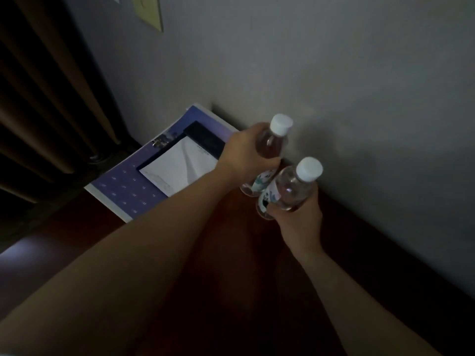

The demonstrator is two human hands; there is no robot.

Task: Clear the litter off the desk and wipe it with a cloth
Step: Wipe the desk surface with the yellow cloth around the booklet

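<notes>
Two clear plastic bottles with white caps and printed labels stand close together near the wall at the back of the dark reddish desk. My left hand grips the far bottle around its upper body. My right hand grips the near bottle around its lower half. The bottles' bases are close to the desk surface; I cannot tell whether they touch it. No cloth is in view.
A purple desk calendar pad with a white notepad on it lies at the desk's back left corner. A grey wall runs along the right. Dark curtains hang at the left. A yellow note is stuck on the wall.
</notes>
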